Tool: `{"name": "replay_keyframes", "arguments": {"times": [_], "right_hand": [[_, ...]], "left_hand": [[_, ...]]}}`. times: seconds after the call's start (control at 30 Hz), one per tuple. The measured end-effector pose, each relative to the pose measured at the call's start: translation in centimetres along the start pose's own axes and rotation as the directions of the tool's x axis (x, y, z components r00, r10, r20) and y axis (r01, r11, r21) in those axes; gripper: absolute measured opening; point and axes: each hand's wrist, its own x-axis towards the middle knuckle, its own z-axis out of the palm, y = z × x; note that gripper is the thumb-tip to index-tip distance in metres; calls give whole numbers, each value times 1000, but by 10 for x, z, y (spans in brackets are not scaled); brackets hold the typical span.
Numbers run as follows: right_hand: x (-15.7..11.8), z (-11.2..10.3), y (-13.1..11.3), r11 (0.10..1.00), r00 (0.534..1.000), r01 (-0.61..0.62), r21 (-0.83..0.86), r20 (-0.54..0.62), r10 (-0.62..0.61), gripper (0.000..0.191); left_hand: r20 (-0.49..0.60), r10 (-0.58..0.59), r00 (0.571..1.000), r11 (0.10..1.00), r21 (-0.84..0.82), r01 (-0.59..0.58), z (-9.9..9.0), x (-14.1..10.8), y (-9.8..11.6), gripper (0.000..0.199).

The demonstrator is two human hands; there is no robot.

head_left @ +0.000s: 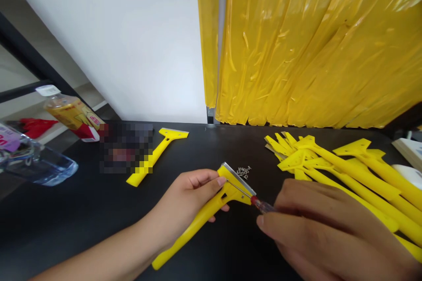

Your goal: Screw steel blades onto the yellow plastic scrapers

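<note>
My left hand (201, 189) is closed around the head end of a yellow scraper (194, 219), its thumb on the face near the metal edge strip. The scraper's handle slants down toward the lower left. In my right hand (316, 224) is a screwdriver (262, 205) with a clear and red handle. Its thin shaft lies across the scraper head, with the tip at my left thumb, close to one screw position. A screw shows at the head's other side. Small screws (244, 171) lie in a little heap just beyond the scraper head.
Another yellow scraper (158, 153) lies on the black table (108, 224) behind my left hand. Several yellow scraper handles and heads (349, 171) are piled at the right. Two bottles, a clear one (49, 167) and a juice bottle (72, 114), stand at the left. Yellow plastic sheeting (296, 44) hangs behind.
</note>
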Motion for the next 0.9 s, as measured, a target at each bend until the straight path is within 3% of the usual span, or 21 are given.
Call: {"name": "replay_keyframes", "arguments": {"times": [0.2, 0.4, 0.53, 0.6, 0.73, 0.9], "right_hand": [[1, -2, 2, 971, 994, -95, 220, 67, 82, 40], [-4, 6, 5, 1000, 1000, 17, 6, -12, -17, 26], [-3, 7, 5, 993, 1000, -2, -119, -18, 0, 8], [-2, 6, 5, 985, 1000, -4, -175, -16, 1, 13], [-2, 4, 4, 991, 1000, -12, -137, 10, 13, 11], [0, 1, 3, 995, 998, -10, -101, 60, 17, 23]], "left_hand": [[-2, -11, 1000, 1000, -17, 11, 0, 0, 1, 36], [-22, -8, 1000, 999, -37, 7, -1, 1, -1, 36], [-19, -2, 1000, 1000, -19, 1, -1, 3, -2, 35], [-22, 10, 1000, 1000, -10, -11, -1, 3, -2, 35], [-32, 6, 999, 1000, -1, -6, 0, 2, 0, 34], [-23, 5, 1000, 1000, -5, -5, 0, 1, 0, 34]]}}
